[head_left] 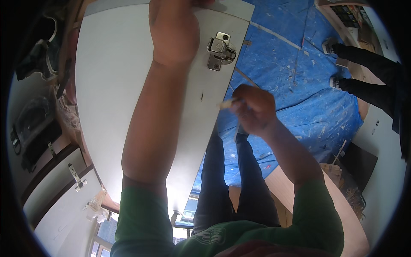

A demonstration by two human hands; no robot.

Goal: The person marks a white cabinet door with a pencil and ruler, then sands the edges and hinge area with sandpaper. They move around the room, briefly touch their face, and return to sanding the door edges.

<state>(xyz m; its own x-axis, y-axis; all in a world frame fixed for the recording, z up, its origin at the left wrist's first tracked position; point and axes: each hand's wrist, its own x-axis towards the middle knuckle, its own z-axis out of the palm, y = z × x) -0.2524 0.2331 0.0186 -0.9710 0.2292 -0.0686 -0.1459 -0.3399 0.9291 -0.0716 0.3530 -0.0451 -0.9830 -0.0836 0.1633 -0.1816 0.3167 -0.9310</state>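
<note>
"One thing at a time: what's at left?"

"A wide white board [107,81], my left hand [174,25] over its far end. Those fingers run out of sight; I can't tell how open they are or what they hold."

"Next?"

"A small dark mark [202,97] on the board, then a metal hinge [220,48] near its right edge."

"And your right hand [257,109]?"

"Above the blue sheet [299,128], fingers curled closed on a short pale stick [226,104], blurred, its tip by the board's edge."

"Far right?"

"Somebody's legs [368,68]."
</note>
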